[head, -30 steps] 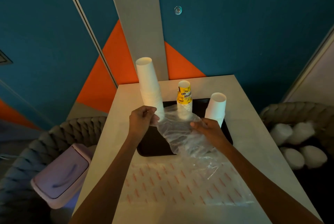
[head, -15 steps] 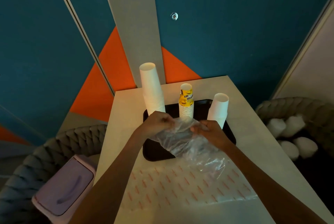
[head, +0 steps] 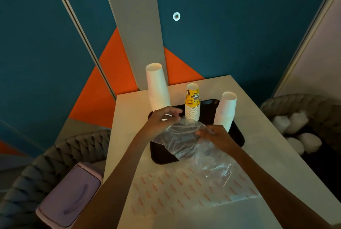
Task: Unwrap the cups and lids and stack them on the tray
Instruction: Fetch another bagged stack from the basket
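Plastic wrap (head: 184,143), emptied, pinched by right hand (head: 215,136); left hand (head: 158,121) half-curled, grip unclear. Three cup stacks (head: 192,105) stand on tray (head: 160,155) at twelve o'clock; lids unseen.

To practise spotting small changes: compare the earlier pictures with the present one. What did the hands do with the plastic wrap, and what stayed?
The left hand moved toward the right hand, then opened its fingers and seems to have let go of the plastic wrap. The right hand still pinches it. The three cup stacks stay upright on the tray.
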`<action>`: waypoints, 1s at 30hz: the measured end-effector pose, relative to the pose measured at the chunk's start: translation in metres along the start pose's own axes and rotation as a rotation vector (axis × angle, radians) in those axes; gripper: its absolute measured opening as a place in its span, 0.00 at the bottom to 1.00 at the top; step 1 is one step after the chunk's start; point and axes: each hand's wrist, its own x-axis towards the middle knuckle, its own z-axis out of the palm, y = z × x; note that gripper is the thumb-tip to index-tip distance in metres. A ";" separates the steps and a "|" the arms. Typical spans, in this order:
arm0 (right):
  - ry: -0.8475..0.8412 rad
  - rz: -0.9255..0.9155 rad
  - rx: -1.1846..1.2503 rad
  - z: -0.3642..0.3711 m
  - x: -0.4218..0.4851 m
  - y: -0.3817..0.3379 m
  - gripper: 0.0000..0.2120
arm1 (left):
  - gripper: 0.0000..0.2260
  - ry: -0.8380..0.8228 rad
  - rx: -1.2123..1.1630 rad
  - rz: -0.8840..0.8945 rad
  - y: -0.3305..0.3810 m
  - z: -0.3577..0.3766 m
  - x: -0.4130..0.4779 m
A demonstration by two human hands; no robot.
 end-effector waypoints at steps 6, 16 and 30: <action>-0.083 0.036 0.033 -0.001 -0.002 -0.005 0.07 | 0.05 -0.058 0.027 0.028 0.000 0.004 0.002; -0.058 0.028 0.029 -0.021 0.010 -0.008 0.06 | 0.16 0.329 -0.303 -0.272 0.001 0.005 0.023; -0.279 0.172 -0.158 -0.040 0.020 0.007 0.13 | 0.17 0.592 0.349 0.001 -0.025 0.051 0.025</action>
